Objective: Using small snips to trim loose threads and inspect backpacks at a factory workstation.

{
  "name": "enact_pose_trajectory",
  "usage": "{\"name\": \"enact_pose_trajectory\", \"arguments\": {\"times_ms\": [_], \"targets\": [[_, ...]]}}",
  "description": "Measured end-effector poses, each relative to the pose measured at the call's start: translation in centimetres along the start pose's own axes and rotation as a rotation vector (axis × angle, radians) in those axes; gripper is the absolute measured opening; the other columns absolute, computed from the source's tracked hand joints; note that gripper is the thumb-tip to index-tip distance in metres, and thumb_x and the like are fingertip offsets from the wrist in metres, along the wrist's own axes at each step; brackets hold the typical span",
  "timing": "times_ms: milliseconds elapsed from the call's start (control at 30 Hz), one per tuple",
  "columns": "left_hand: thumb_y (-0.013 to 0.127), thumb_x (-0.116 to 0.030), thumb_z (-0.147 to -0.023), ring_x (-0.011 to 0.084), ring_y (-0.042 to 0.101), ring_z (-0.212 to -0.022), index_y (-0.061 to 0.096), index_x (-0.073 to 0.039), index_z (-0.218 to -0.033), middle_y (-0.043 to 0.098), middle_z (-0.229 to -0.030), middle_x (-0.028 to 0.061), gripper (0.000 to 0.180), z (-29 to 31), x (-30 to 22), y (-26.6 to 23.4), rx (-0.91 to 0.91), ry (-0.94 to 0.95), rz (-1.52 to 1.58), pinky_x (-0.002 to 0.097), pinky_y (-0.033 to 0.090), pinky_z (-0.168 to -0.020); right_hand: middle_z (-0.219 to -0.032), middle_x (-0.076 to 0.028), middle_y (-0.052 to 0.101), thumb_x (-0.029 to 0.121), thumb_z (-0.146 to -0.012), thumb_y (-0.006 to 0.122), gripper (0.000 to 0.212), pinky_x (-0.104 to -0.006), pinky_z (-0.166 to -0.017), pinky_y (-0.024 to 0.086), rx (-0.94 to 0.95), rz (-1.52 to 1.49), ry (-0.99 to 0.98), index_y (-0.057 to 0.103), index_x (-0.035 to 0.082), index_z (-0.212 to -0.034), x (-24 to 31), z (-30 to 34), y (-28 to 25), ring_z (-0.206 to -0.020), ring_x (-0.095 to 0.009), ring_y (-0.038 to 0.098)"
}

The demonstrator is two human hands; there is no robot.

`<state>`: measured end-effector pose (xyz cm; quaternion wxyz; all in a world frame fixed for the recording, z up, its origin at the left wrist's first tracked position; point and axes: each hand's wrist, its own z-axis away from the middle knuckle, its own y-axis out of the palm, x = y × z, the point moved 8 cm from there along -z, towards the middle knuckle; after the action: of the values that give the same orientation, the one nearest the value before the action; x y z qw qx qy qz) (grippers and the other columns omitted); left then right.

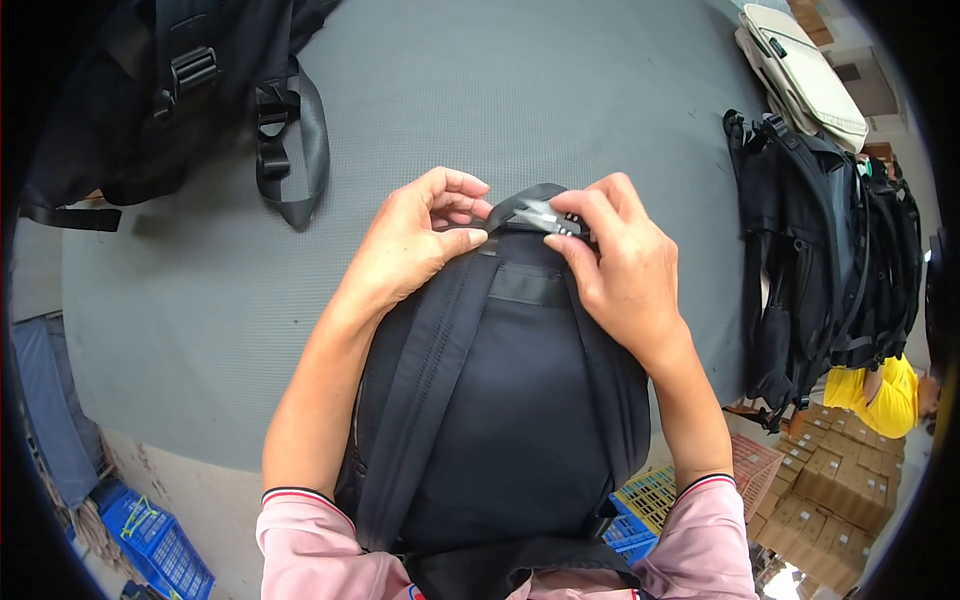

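Note:
A black backpack [530, 400] stands upright against me at the table's near edge, its shoulder straps facing me. At its top is a looped carry handle [541, 192]. My left hand [425, 225] has its thumb and curled fingers at the left end of that handle, pinching it. My right hand [625, 250] pinches a small pale-and-black tag [540, 215] between thumb and forefinger at the handle's right side. Motion blurs the tag, so its details do not show.
Black bags [150, 110] with buckled straps lie at the table's far left. More black backpacks [800, 240] line the right edge beside a cream bag [805, 75]. Plastic crates [155, 545], cartons [830, 500] and a person in yellow [885, 398] are beyond the table.

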<state>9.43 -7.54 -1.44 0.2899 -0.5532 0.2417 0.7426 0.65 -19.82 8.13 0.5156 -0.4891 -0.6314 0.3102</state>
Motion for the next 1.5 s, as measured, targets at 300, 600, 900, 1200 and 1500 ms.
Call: {"name": "enact_pose_trajectory", "arguments": {"times_ms": [300, 600, 900, 1200, 1500], "targets": [[0.065, 0.007, -0.076, 0.0112, 0.056, -0.093, 0.057, -0.001, -0.110, 0.063, -0.100, 0.0063, 0.036, -0.2, 0.1, 0.2, 0.000, -0.017, 0.032, 0.0245, 0.047, -0.085, -0.084, -0.003, 0.051, 0.006, -0.069, 0.072, 0.023, -0.0282, -0.053, 0.041, 0.021, 0.246, -0.143, 0.060, 0.007, -0.089, 2.3, 0.0, 0.7, -0.069, -0.016, 0.057], [0.065, 0.003, -0.077, 0.0160, 0.060, -0.095, 0.057, 0.000, -0.110, 0.066, -0.102, 0.0098, 0.034, -0.2, 0.6, -0.1, -0.008, -0.001, 0.023, 0.0290, 0.050, -0.086, -0.082, -0.002, 0.051, 0.005, -0.067, 0.072, 0.023, -0.0286, -0.054, 0.042, -0.019, 0.257, -0.140, 0.060, 0.006, -0.087, 2.5, 0.3, 0.8, -0.070, -0.016, 0.058], [0.066, 0.007, -0.076, 0.0107, 0.056, -0.092, 0.057, -0.001, -0.109, 0.063, -0.099, 0.0058, 0.036, -0.3, 0.2, 0.0, -0.017, -0.026, 0.025, 0.0237, 0.047, -0.084, -0.083, -0.003, 0.051, 0.005, -0.066, 0.072, 0.026, -0.0287, -0.055, 0.044, -0.090, 0.281, -0.065, 0.059, 0.006, -0.089, 1.4, 0.4, 0.6, -0.070, -0.016, 0.059], [0.067, 0.002, -0.075, 0.0161, 0.059, -0.094, 0.058, 0.000, -0.110, 0.066, -0.102, 0.0097, 0.037, -0.2, 0.5, -0.2, -0.028, -0.007, 0.009, 0.0291, 0.050, -0.084, -0.082, -0.004, 0.051, 0.006, -0.067, 0.072, 0.025, -0.0287, -0.055, 0.044, -0.057, 0.264, -0.121, 0.059, 0.005, -0.089, 2.4, 0.6, 0.7, -0.073, -0.017, 0.059], [0.067, 0.001, -0.074, 0.0158, 0.060, -0.094, 0.058, 0.001, -0.111, 0.067, -0.101, 0.0097, 0.038, -0.3, 0.6, -0.2, -0.028, -0.005, 0.018, 0.0290, 0.050, -0.085, -0.082, -0.004, 0.051, 0.006, -0.067, 0.071, 0.026, -0.0289, -0.056, 0.044, -0.069, 0.241, -0.130, 0.059, 0.005, -0.090, 2.4, 0.7, 0.7, -0.074, -0.017, 0.059]]}}
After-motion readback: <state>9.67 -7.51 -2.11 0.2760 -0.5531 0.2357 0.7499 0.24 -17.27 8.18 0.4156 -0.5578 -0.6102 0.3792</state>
